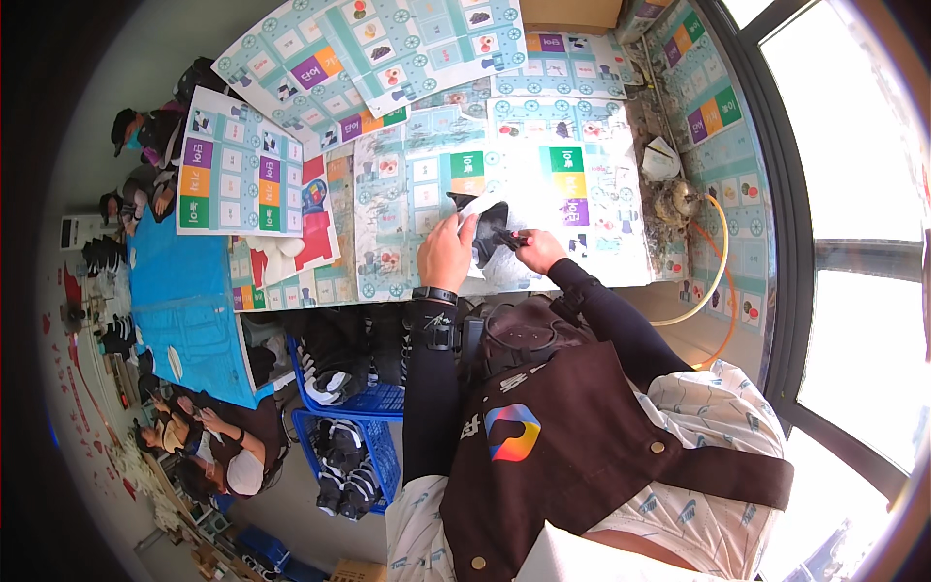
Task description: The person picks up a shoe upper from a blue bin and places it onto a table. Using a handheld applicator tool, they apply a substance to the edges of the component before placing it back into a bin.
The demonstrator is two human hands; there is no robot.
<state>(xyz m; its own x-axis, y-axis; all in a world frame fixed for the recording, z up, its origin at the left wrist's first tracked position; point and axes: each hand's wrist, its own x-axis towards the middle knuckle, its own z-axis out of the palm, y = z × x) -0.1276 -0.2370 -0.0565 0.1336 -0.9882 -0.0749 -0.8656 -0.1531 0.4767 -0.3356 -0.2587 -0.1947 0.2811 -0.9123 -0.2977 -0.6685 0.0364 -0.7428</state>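
Note:
Over the sheet-covered table, my left hand (445, 254) grips a black piece with a white edge (490, 231), which looks like part of a shoe. Its fingers are closed at the left side of the piece. My right hand (540, 251) is closed around a small dark tool (512, 239), its tip against the right side of the black piece. Which kind of tool it is, I cannot make out. Bright light washes out the white paper under the piece.
Printed sheets (427, 58) cover the table's far part. A yellow hose (724, 242) hangs at the right, beside the window. Below left stand blue baskets (390, 456) of black and white shoes. A blue-covered table (184, 291) is further left; another person (242, 456) sits near it.

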